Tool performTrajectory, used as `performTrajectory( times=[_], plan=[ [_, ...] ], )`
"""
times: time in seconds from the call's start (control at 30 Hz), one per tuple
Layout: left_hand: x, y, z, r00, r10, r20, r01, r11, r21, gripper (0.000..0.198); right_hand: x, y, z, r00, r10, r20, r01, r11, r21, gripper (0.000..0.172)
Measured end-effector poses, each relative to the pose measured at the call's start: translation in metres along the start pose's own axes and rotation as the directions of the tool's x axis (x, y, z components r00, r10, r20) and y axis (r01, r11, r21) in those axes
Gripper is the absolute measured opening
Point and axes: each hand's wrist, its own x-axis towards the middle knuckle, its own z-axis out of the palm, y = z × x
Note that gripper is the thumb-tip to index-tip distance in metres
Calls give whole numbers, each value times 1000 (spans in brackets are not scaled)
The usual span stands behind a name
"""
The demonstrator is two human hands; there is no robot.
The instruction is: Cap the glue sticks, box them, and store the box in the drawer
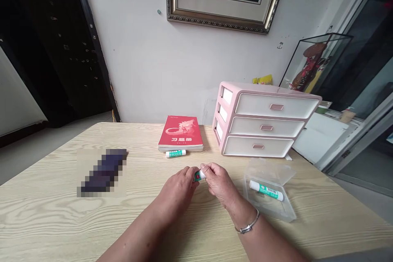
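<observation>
Head view: left grip and right grip pressed together, fingertips pinching a white glue stick from both sides, over the desk; green band and red mark showing, ends hidden by fingers. Second glue stick just before a red paperback; third glue stick inside an open clear plastic box; pink three-drawer unit beyond.

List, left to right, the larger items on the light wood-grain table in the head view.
Pixelated dark oblong object → red paperback book → pink-and-white plastic three-drawer organizer
</observation>
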Motion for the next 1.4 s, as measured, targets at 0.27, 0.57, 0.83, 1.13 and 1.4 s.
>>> performTrajectory(
  times=[0.27, 0.57, 0.83, 1.13, 1.4],
  plan=[
    [1, -2, -27, 964, -248, 94, 240, 667, -706, 33, -9, -8, -2, 993, -116, 1, 116, 991, 68, 47],
    [1, -10, -25, 901, -434, -10, 222, 481, -848, 48, -7, -2, -2, 992, -122, -12, 122, 993, 5, 45],
    [1, -6, -22, 896, -445, -14, 198, 425, -883, 46, -10, -4, 3, 983, -184, 21, 185, 982, -29, 40],
    [-2, -3, -7, 957, -255, 136, 234, 404, -884, 44, -33, -15, 17, 900, -427, 90, 436, 868, -237, 28],
    [-4, 12, -12, 964, 61, 259, 220, 369, -903, 62, -41, -23, 14, 866, -500, 33, 492, 835, -248, 36]
  ],
)
